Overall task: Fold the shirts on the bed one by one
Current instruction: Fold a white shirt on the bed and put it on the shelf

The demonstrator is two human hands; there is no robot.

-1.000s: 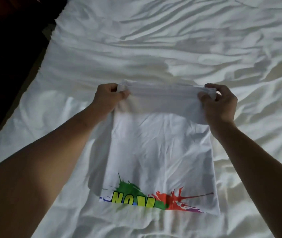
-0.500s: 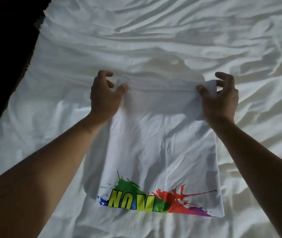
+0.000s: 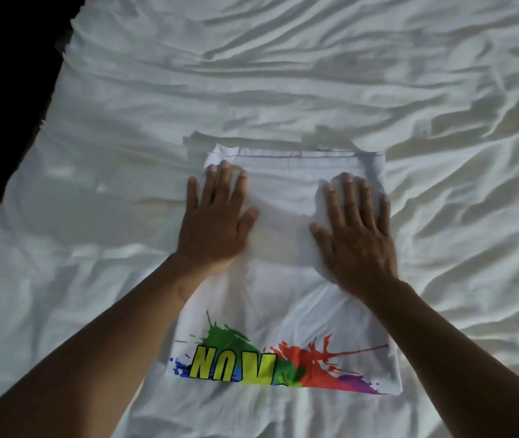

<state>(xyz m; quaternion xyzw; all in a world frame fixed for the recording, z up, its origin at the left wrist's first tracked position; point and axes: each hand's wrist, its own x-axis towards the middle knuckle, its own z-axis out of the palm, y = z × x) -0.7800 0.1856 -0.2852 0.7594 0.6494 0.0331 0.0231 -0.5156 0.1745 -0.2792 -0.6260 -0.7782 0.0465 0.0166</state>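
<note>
— Why are the left hand [image 3: 214,216] and right hand [image 3: 356,229] lying flat?
— They're pressing the fold; both are resting outstretched on the shirt [image 3: 283,311], gripping nothing; it's lying on the bed [image 3: 283,74], seemingly half folded.

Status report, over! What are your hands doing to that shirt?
Left hand, right hand open, pressing white shirt flat. Shirt on bed. Nothing in the way.
</note>
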